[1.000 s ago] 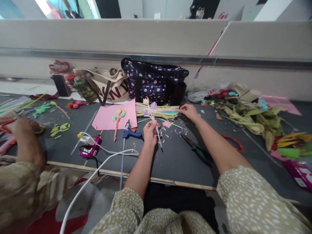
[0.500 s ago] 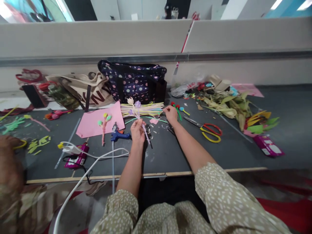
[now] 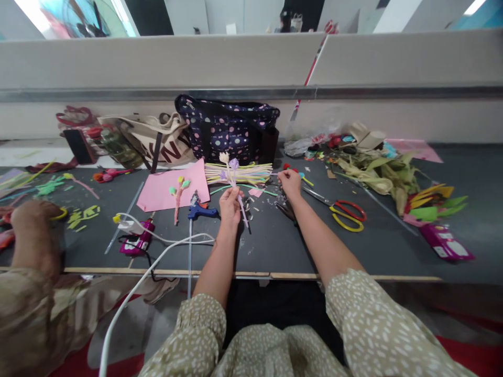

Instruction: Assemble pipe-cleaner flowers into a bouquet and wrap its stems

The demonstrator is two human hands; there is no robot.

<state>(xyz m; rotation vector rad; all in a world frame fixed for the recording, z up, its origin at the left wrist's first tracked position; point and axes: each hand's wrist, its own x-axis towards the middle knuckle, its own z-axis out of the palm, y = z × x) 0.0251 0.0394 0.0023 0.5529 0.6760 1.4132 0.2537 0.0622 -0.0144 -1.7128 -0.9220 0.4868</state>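
Observation:
My left hand [image 3: 230, 207] is closed around a small bunch of pale stems with cream and purple flower buds [image 3: 231, 167], held upright over the dark work board [image 3: 275, 246]. My right hand [image 3: 290, 181] reaches forward to the right end of a bundle of yellow and pastel sticks [image 3: 243, 174]; its fingers are pinched on a thin stick there. A blue glue gun [image 3: 200, 211] lies just left of my left hand.
A pink sheet [image 3: 157, 191] holds a pink stem with buds [image 3: 178, 191]. A dotted dark bag [image 3: 230, 128] and a beige tote [image 3: 151, 139] stand behind. Red-and-yellow scissors [image 3: 346, 213], dark pliers [image 3: 286, 210] and dried leaves [image 3: 377, 175] lie right. Another person's hand [image 3: 33, 220] works at left.
The view has swung between frames. My right hand stays at the stick bundle's right end, my left keeps holding the flower stems upright. The other person's hand remains at the left.

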